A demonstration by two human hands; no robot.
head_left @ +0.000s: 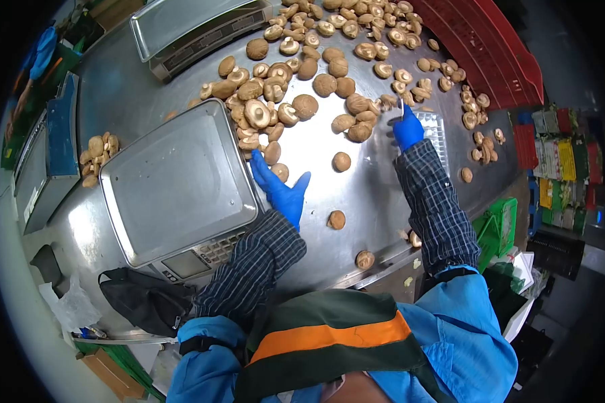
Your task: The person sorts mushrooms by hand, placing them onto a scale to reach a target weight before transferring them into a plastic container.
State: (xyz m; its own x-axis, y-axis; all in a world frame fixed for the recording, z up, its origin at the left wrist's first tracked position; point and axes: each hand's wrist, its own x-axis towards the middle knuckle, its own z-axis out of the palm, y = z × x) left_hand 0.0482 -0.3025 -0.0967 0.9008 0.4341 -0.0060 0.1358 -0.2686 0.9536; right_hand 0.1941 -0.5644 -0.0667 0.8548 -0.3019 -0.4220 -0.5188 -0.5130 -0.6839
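Note:
Both hands wear blue gloves. My left hand (282, 193) is beside the right edge of the weighing scale (175, 181), its fingers spread near the lower mushrooms of a large pile (257, 114); nothing shows in its grasp. Farther right, my right hand (408, 129) is closed at the left edge of a clear plastic tray (435, 138), with a thin pale object sticking up from the fingers, too small to name. A cluster of brown mushrooms (360, 131) lies just left of that hand. Single mushrooms (336, 219) are scattered on the metal table nearer my body.
A second scale (202, 33) stands at the back left, a red crate (480, 50) at the back right. More mushrooms (95, 156) lie left of the near scale. A black bag (144, 302) rests at the front left edge, and a green crate (497, 228) is off the right side.

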